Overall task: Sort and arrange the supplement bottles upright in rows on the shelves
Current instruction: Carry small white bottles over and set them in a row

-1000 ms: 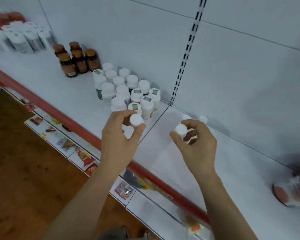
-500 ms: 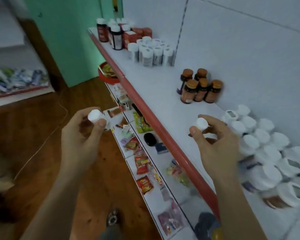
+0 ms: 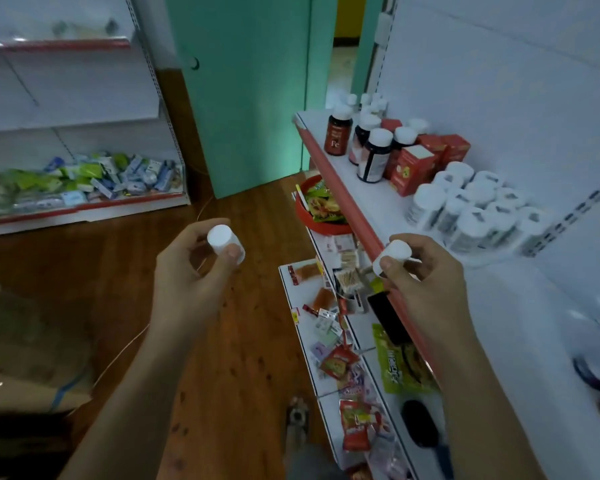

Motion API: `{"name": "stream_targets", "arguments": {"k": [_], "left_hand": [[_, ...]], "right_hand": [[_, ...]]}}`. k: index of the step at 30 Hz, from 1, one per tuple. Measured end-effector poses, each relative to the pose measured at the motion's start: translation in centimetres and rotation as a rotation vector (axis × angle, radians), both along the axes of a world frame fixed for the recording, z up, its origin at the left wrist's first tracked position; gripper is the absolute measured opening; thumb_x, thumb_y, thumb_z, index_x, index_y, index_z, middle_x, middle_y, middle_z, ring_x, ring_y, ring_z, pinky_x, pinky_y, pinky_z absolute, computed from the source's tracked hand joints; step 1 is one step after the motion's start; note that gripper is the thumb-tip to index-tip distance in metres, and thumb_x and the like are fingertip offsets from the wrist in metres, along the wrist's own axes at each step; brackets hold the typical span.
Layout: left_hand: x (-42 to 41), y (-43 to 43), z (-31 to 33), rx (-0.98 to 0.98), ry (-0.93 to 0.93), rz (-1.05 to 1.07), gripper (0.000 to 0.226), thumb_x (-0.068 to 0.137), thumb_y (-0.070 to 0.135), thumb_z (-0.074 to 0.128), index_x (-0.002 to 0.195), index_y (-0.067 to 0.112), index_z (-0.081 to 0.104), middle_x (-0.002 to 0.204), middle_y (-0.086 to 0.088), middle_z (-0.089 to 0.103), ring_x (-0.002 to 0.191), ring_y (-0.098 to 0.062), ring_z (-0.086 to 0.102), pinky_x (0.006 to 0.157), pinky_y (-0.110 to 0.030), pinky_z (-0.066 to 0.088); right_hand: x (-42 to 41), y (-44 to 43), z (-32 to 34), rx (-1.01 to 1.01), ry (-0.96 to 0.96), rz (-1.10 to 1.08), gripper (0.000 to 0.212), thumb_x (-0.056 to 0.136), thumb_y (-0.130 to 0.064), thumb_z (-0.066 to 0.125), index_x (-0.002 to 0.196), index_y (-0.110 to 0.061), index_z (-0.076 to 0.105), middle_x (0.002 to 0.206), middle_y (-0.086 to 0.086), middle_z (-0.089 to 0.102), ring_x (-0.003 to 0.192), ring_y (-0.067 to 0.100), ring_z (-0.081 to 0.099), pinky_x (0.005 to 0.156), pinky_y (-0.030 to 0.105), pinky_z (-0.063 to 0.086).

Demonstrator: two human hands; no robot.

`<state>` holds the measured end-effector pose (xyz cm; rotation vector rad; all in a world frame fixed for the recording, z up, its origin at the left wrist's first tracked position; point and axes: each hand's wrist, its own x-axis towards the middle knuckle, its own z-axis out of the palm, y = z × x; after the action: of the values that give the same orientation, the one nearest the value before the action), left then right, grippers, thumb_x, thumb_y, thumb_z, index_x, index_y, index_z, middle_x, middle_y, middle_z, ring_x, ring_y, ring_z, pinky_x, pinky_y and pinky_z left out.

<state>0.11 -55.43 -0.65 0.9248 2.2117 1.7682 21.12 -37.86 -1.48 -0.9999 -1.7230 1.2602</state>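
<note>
Left hand (image 3: 187, 275) and right hand (image 3: 426, 282) farther along shelf (image 3: 520, 317) than before, fingertips around 1 white bottle (image 3: 222, 239) each

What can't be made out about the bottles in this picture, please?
Head view only.
Label of left small bottle: hidden by left hand.
Body of right small bottle: hidden by right hand.
Print on grouped white bottles: too blurred to read.
What the dark object is: blurred, cut off by right edge.
</note>
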Motion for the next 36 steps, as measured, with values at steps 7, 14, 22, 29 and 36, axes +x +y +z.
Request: {"name": "stream_targets", "arguments": {"k": [7,14,22,29,36], "left_hand": [[-12.9,13.3,-2.6,0.026,-0.016,0.081,0.035,0.093,0.020,0.069,0.127,0.021,0.063,0.118,0.006,0.067,0.109,-0.008,0.063,0.082,-0.019,0.050],[-24.6,26.1,-0.6,0.073,-0.046,0.070,0.038,0.091,0.020,0.070,0.128,0.024,0.063,0.118,0.013,0.066,0.111,-0.007,0.063,0.087,-0.026,0.053],[-33.1,44.4,-1.6,0.048,-0.092,-0.183,0.026,0.092,0.025,0.070,0.115,0.034,0.064,0.103,0.030,0.067,0.102,0.008,0.062,0.088,-0.028,0.055],[-35.6,61.8,-4.0,-0.111,0.028,-0.753,0.029,0.091,0.022,0.075,0.119,0.022,0.067,0.118,0.007,0.068,0.108,-0.012,0.062,0.083,-0.020,0.051],[-36.5,70.0,-4.4,-0.098,0.293,-1.190,0.030,0.093,0.025,0.072,0.122,0.025,0.064,0.110,0.013,0.065,0.097,0.000,0.059,0.073,-0.005,0.041]], "right_hand": [[-17.1,14.6,3.6,0.126,-0.080,0.148,0.028,0.085,-0.016,0.077,0.098,-0.039,0.067,0.098,-0.016,0.072,0.096,0.008,0.069,0.086,0.037,0.058],[-28.3,29.0,7.5,0.214,-0.213,0.044,0.023,0.087,-0.017,0.074,0.107,-0.028,0.068,0.103,-0.011,0.071,0.095,0.013,0.068,0.090,0.041,0.057],[-30.6,39.3,7.7,0.214,-0.351,-0.191,0.021,0.086,-0.018,0.075,0.099,-0.032,0.068,0.099,-0.016,0.070,0.093,0.009,0.069,0.085,0.029,0.055],[-31.0,44.5,6.7,0.197,-0.626,-0.432,0.025,0.087,-0.021,0.076,0.109,-0.033,0.069,0.105,-0.011,0.067,0.092,0.005,0.065,0.078,0.014,0.046],[-33.4,49.6,3.9,0.037,-0.999,-0.459,0.029,0.094,-0.018,0.066,0.123,-0.023,0.062,0.114,-0.001,0.066,0.098,0.019,0.061,0.079,0.030,0.049]]}}
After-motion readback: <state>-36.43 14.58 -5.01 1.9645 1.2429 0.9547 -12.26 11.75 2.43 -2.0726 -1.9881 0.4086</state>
